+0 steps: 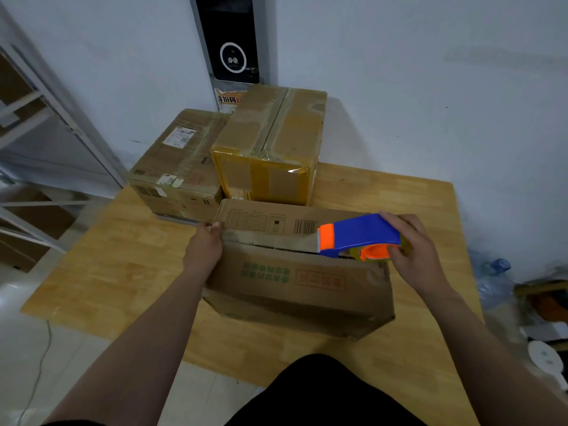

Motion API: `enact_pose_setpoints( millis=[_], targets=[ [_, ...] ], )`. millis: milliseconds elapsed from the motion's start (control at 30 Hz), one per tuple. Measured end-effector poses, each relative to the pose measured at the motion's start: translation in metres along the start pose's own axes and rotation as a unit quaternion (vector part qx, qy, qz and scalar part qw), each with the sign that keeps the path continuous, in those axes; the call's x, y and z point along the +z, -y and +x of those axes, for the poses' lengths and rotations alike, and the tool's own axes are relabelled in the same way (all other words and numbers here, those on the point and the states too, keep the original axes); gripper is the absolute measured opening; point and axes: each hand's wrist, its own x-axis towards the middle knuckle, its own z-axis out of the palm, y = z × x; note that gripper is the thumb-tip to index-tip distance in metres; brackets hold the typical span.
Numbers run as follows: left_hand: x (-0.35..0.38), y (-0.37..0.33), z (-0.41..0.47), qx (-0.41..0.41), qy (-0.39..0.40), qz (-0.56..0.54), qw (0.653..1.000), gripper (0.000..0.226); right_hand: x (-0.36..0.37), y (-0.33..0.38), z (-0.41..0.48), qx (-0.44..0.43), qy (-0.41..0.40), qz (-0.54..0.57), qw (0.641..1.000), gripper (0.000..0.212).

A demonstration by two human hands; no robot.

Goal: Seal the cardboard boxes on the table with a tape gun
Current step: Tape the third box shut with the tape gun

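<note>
A wide cardboard box (295, 287) with green and red print lies on the wooden table (116, 272) in front of me. My right hand (412, 247) grips a blue and orange tape gun (359, 236) over the right end of the box's top seam. A strip of tape (270, 242) runs from the gun leftwards along the seam. My left hand (204, 247) presses the tape's left end down at the box's left edge, fingers curled over the edge.
Two taped cardboard boxes stand behind: a low one (178, 167) at the left and a taller one (270, 149) beside it. A metal shelf frame (55, 118) is at the left. Clutter and a plastic bottle (495, 278) lie on the floor at the right.
</note>
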Motion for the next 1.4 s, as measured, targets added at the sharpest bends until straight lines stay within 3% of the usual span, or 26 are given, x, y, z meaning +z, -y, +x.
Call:
enact_pose_setpoints(
  millis=[200, 267, 367, 500, 900, 1033, 1200, 1400],
  targets=[
    [-0.006, -0.002, -0.016, 0.129, -0.088, -0.012, 0.988, 0.039, 0.005, 0.003, 0.000, 0.013, -0.010, -0.019, 1.000, 0.071],
    [-0.005, 0.004, -0.021, 0.194, -0.048, 0.052, 0.978, 0.041, 0.005, 0.005, 0.001, 0.023, -0.004, -0.027, 0.999, 0.070],
    [-0.002, 0.016, -0.035, 0.213, 0.029, 0.192, 0.958, 0.058, 0.005, 0.007, 0.001, 0.025, 0.002, -0.026, 0.999, 0.068],
    [-0.001, 0.029, -0.052, 0.232, 0.039, 0.319, 0.918, 0.091, 0.006, 0.009, 0.001, 0.033, 0.003, -0.027, 0.999, 0.066],
    [0.016, 0.005, -0.079, 0.303, 0.097, 0.352, 0.880, 0.116, 0.009, 0.013, 0.001, 0.034, 0.030, -0.092, 0.995, 0.072],
    [0.028, -0.010, -0.089, 0.323, 0.123, 0.344, 0.873, 0.110, 0.010, 0.020, 0.003, 0.034, 0.036, -0.110, 0.993, 0.070],
    [0.053, -0.038, -0.106, 0.353, 0.163, 0.360, 0.848, 0.085, 0.009, 0.021, 0.004, 0.035, 0.039, -0.111, 0.992, 0.072],
    [0.067, -0.053, -0.116, 0.353, 0.191, 0.363, 0.841, 0.082, 0.012, 0.023, 0.004, 0.040, 0.042, -0.109, 0.992, 0.074]
  ],
)
